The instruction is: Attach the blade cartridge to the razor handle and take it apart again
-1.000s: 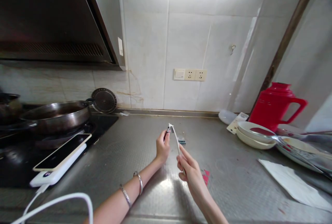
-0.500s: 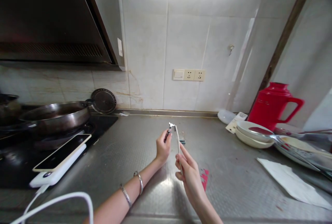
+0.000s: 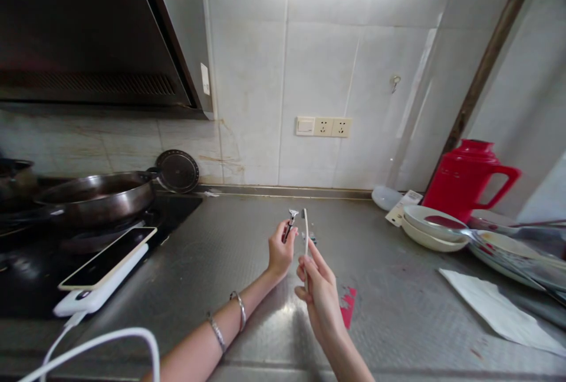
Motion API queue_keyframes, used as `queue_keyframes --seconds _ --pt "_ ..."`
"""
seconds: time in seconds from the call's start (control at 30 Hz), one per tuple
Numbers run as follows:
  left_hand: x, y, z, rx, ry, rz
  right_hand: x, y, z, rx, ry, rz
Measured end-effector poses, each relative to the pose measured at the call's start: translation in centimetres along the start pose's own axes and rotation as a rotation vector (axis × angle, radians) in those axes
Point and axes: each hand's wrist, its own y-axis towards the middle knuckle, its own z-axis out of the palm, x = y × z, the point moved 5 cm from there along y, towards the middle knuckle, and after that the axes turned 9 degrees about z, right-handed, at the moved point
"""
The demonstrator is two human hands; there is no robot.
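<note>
My left hand (image 3: 279,250) is raised over the steel counter (image 3: 230,264), pinching a small razor (image 3: 290,220) with a dark handle and a silver head that points up. My right hand (image 3: 319,295) is just to its right and closer to me, closed on a white toothbrush (image 3: 305,230) held upright. The brush head stands beside the razor head, a small gap between them. Two bracelets circle my left wrist.
A phone on a white power bank (image 3: 99,275) with a white cable lies by the stove at left, behind it a pan (image 3: 95,196). At right stand a red jug (image 3: 467,177), stacked bowls (image 3: 431,229) and a white paper sheet (image 3: 499,311). A red scrap (image 3: 347,305) lies on the counter.
The toothbrush has swung from leaning against the razor head to upright, now separate from it. Both hands have shifted slightly toward me.
</note>
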Motion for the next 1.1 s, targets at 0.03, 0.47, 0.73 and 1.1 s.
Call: queue_keyframes --seconds 0.03,0.47,0.73,1.1 --pt "-0.1 -0.1 0.1 0.007 -0.007 0.004 0.4 0.3 0.1 0.001 0.008 -0.011" --pt "1.7 1.1 0.0 0.044 -0.225 -0.202 2.8 1.2 -1.6 0.014 -0.182 -0.178" --pt "2.0 0.8 1.4 0.204 -0.793 -0.585 11.9 8.6 -3.3 -0.252 -0.716 -0.533" --pt "0.6 0.0 2.3 0.424 -1.123 -0.818 9.4 12.6 -4.5 -0.368 -1.064 -0.551"
